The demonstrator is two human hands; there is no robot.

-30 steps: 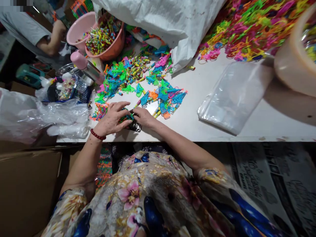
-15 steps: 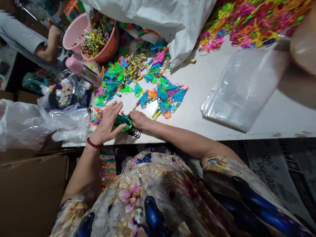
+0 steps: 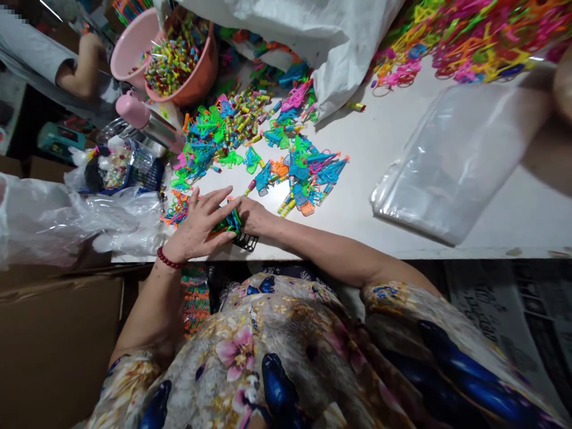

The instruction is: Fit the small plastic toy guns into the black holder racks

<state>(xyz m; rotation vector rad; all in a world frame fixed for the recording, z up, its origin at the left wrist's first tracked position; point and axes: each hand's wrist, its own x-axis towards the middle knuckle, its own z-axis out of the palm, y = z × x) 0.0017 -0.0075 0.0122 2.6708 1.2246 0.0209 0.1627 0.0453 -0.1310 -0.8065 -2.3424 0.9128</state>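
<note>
At the near edge of the table (image 3: 402,179), towards its left corner, a small bundle of green and blue plastic toys (image 3: 227,221) is being gripped between both hands, above a black mesh piece (image 3: 246,241) lying on the tabletop. The left hand (image 3: 199,226) is being pressed flat against the bundle, fingers spread; the right hand (image 3: 252,215) is being closed around its other end. Just beyond, a heap of coloured toy pieces (image 3: 268,149) is being shown spread out. Clear plastic bags (image 3: 451,161) are being kept towards the right edge, and an orange basin (image 3: 196,83) near the far left corner.
</note>
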